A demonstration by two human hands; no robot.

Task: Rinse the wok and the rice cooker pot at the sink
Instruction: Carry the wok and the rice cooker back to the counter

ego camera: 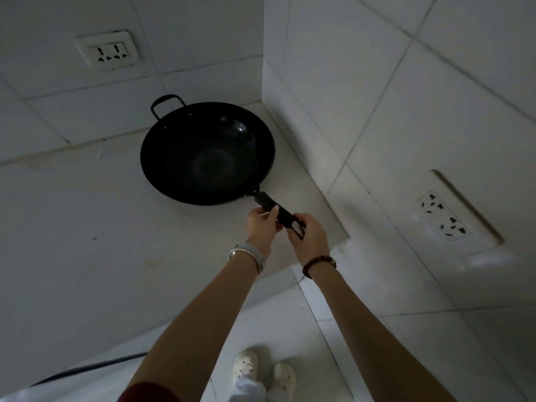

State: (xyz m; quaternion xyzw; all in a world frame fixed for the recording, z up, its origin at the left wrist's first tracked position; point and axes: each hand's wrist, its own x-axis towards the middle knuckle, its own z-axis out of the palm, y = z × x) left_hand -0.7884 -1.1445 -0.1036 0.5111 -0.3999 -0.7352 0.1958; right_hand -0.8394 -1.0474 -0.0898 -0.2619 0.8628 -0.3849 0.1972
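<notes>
A black wok (207,153) sits in the far right corner of the pale countertop (87,216), with a small loop handle toward the back wall and a long black handle (272,207) pointing at me. My left hand (262,226) grips the long handle from the left, fingers curled round its middle. My right hand (309,237) holds the end of the same handle, thumb over the tip. The wok's inside looks bare and faintly shiny. No rice cooker pot and no sink are in view.
White tiled walls meet right behind the wok. A wall socket (108,50) is on the back wall and another socket (445,217) is on the right wall. The counter's front edge ends near my wrists; a dark cable (95,368) runs along the counter's lower edge, and tiled floor and my shoes lie below.
</notes>
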